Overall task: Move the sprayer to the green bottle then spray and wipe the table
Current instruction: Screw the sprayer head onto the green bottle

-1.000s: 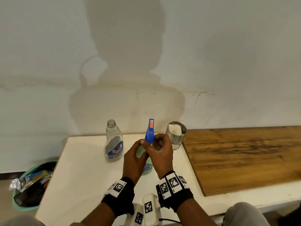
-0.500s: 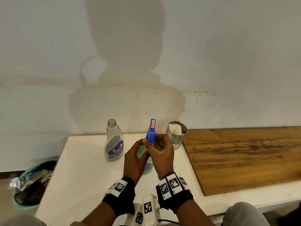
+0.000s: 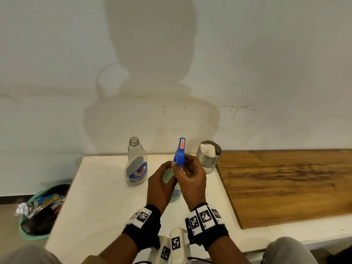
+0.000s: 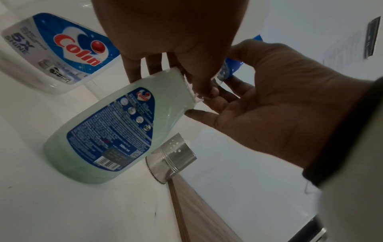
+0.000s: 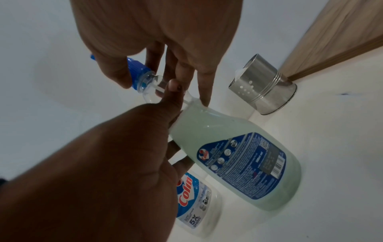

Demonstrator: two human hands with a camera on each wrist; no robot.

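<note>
Both hands meet over the white table [image 3: 99,197]. Left hand [image 3: 160,185] curls round the neck of the green bottle [image 4: 107,135], thumb and fingers pinching just below the mouth. Right hand [image 3: 190,180] grips the blue sprayer [image 3: 180,152] by its collar, seated at the bottle's mouth w/ the dip tube showing inside the clear neck; nozzle end points up. Green bottle stands on the table btwn the clear bottle [image 3: 136,164], uncapped, on its left, and a steel can [image 3: 209,156] w/ something white inside, on its right, next to the wooden board [image 3: 285,183]. Teal bin [image 3: 36,212] sits on the floor, left of the table.
</note>
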